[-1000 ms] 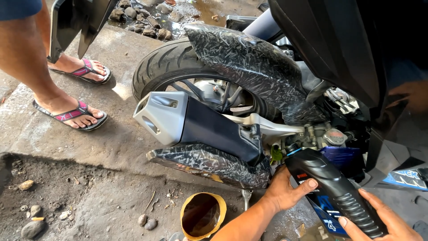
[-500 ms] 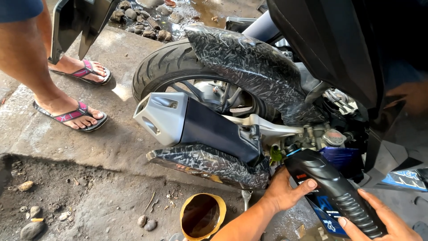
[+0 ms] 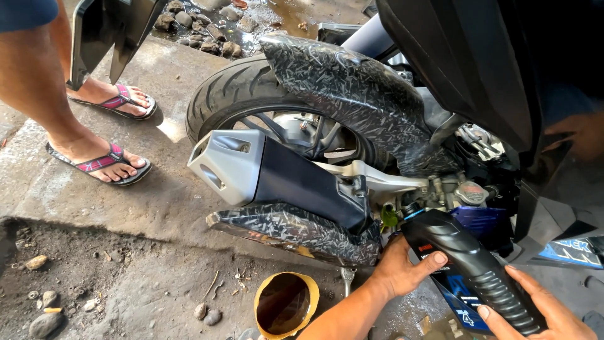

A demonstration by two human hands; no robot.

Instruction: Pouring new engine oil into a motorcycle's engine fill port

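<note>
A black oil bottle (image 3: 473, 271) is tipped with its neck against a green funnel (image 3: 389, 218) set in the motorcycle engine (image 3: 453, 192). My left hand (image 3: 402, 269) grips the bottle near its neck, thumb on top. Around the bottle's ribbed base, at the lower right, is my right hand (image 3: 544, 311). Just left of the funnel are the silver and black exhaust muffler (image 3: 264, 173) and the patterned lower cover (image 3: 296, 230).
A yellow container of dark oil (image 3: 284, 303) sits on the ground below the muffler. The rear tyre (image 3: 229, 88) and patterned mudguard (image 3: 352, 94) lie behind. Another person's sandalled feet (image 3: 100, 160) stand at the left, on concrete. Stones (image 3: 44, 324) dot the dirt.
</note>
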